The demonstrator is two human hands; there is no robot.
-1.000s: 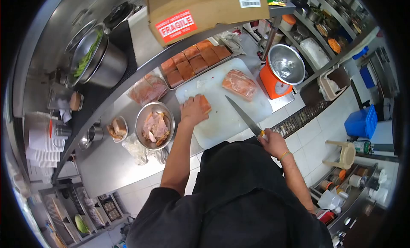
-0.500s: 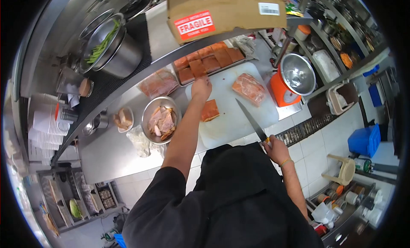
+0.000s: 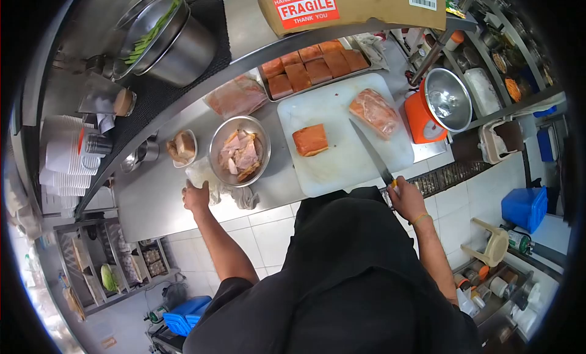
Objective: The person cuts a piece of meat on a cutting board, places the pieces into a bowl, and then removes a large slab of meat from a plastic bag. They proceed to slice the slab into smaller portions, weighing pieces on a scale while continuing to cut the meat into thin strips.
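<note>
My right hand [image 3: 405, 197] grips the handle of a long knife [image 3: 370, 152], whose blade lies over the white cutting board [image 3: 342, 162]. A cut block of salmon [image 3: 310, 140] rests alone on the board's left half, and a plastic-wrapped fillet [image 3: 375, 112] lies at its far right. My left hand [image 3: 195, 195] is down at the counter's near edge, on a crumpled plastic bag [image 3: 204, 178] beside the metal bowl of fish trimmings [image 3: 239, 152].
A tray of several salmon blocks [image 3: 314, 64] sits behind the board, another wrapped fillet [image 3: 235, 97] to its left. An orange scale with a steel bowl [image 3: 436, 107] stands right. A small dish [image 3: 182, 148], a pot of greens [image 3: 165, 39] and a cardboard box [image 3: 342, 3] occupy the shelf area.
My left hand left the salmon block, reached toward the tray, then swung back left to the plastic bag at the counter's edge. The knife stayed over the board.
</note>
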